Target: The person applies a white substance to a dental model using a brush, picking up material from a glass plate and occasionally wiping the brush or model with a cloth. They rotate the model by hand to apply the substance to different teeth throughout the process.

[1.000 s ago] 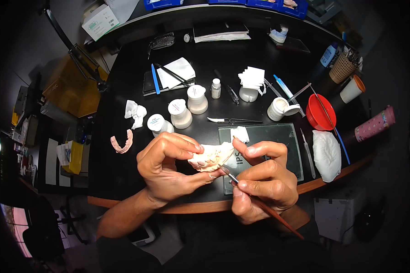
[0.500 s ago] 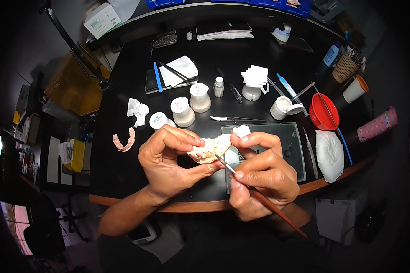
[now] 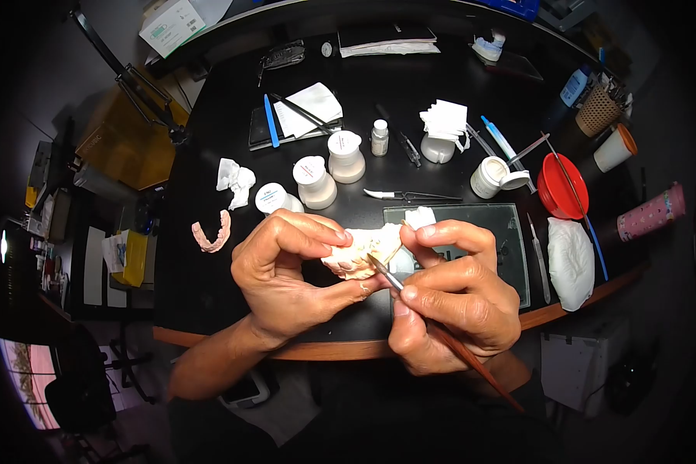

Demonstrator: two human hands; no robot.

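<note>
My left hand [image 3: 286, 274] is closed round one end of a cream plaster dental model [image 3: 357, 251], held in the air above the front of the desk. A slim brush [image 3: 478, 360] with a brown handle and metal ferrule is gripped in my right hand [image 3: 465, 305]. Its dark tip meets the tooth side of the model. The upper fingers of the same hand rest against the model's right end. Below and behind my right hand lies a glass slab [image 3: 510, 263], partly covered, with white material on it.
Lidded powder jars [image 3: 315, 185] stand behind my left hand, beside a pink dental arch [image 3: 211, 232]. Tweezers [image 3: 402, 195] lie behind the model. To the right are an open jar [image 3: 487, 179], a red bowl [image 3: 562, 185], a metal instrument [image 3: 539, 259] and a white tissue pad [image 3: 571, 264].
The camera view has turned slightly, so the desk items sit a little further right. Both hands keep their grips, and the brush tip stays on the model, its angle barely altered.
</note>
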